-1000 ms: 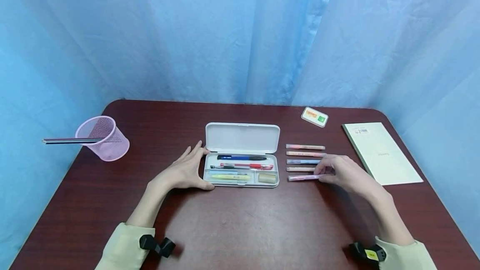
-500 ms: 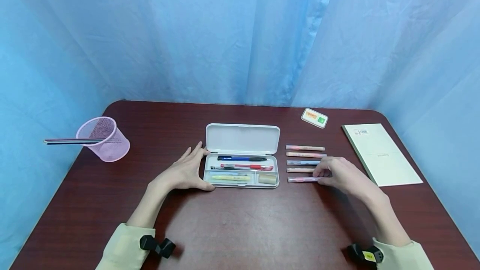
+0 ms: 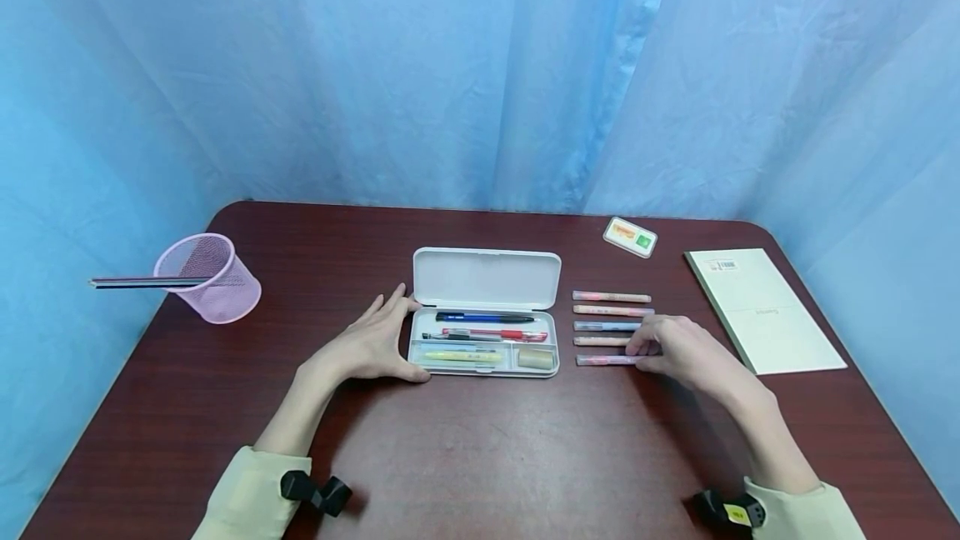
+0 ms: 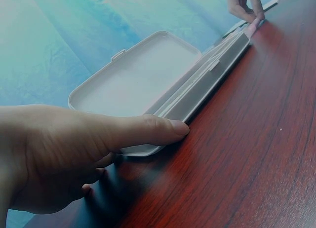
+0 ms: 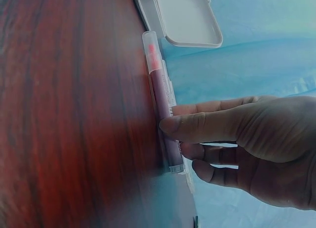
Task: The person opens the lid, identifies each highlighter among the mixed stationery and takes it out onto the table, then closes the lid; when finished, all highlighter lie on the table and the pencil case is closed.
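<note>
My left hand (image 3: 371, 340) rests against the left end of a white pencil case (image 3: 551, 361), thumb at the front corner and fingers spread toward the hinge. The case lies with its lid up; inside are a blue pen (image 3: 472, 317), a red pen (image 3: 510, 334), a yellow pen (image 3: 461, 356) and a beige block (image 3: 535, 357). My right hand (image 3: 678, 348) pinches the right part of a pinkish-purple highlighter (image 3: 600, 361), the nearest in a row of several pens. In the right wrist view, thumb and fingers hold the highlighter (image 5: 160, 90), its clear cap pointing toward the case.
Behind that highlighter lie a beige pen (image 3: 600, 341), a blue pen (image 3: 603, 326) and two pinkish ones. A pale notebook (image 3: 765, 307) is at the right, a small white case (image 3: 630, 237) at the back. Leftward, a pink mesh cup (image 3: 228, 290) lies tipped with thin sticks (image 3: 150, 282) poking out.
The right hand's fingers have shifted slightly to the left along the highlighter. The left hand and pencil case stay as they were.
</note>
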`<state>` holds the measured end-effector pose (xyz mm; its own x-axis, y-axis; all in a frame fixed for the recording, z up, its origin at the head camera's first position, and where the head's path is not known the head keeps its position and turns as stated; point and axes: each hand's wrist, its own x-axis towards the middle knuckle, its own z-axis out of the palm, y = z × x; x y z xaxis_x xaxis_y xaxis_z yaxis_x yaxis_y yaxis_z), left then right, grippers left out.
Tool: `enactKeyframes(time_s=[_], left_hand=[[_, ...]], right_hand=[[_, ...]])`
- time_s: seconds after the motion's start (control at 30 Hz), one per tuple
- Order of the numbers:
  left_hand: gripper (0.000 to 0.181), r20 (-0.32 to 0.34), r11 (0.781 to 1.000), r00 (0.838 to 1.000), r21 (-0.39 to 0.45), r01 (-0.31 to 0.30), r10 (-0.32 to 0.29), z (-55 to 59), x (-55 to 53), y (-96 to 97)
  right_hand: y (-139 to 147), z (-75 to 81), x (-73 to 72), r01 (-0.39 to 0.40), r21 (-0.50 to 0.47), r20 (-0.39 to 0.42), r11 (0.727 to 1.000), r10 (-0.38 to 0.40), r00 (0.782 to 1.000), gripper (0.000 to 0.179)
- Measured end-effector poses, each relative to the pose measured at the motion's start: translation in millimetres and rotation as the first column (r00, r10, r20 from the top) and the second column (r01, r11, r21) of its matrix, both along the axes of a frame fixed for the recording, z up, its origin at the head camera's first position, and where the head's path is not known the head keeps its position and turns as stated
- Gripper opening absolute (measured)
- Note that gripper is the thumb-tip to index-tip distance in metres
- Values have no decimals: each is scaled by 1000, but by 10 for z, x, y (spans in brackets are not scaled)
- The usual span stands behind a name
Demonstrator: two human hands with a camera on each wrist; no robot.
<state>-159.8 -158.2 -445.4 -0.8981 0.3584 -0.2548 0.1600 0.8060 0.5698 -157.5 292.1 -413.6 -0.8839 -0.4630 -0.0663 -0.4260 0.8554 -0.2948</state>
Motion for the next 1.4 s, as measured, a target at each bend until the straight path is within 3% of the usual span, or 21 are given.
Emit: enactKeyframes(time_s=[1.27,1.4], left_hand=[[99,-22,1000,1000,9,20,-20,13,7,6],[99,-17,1000,1000,8,13,-13,15,7,7]], right_hand=[[-9,45,20,17,-6,-37,1000,-17,999,20],[-50,51,26,32,-47,-93,998,-37,995,19]])
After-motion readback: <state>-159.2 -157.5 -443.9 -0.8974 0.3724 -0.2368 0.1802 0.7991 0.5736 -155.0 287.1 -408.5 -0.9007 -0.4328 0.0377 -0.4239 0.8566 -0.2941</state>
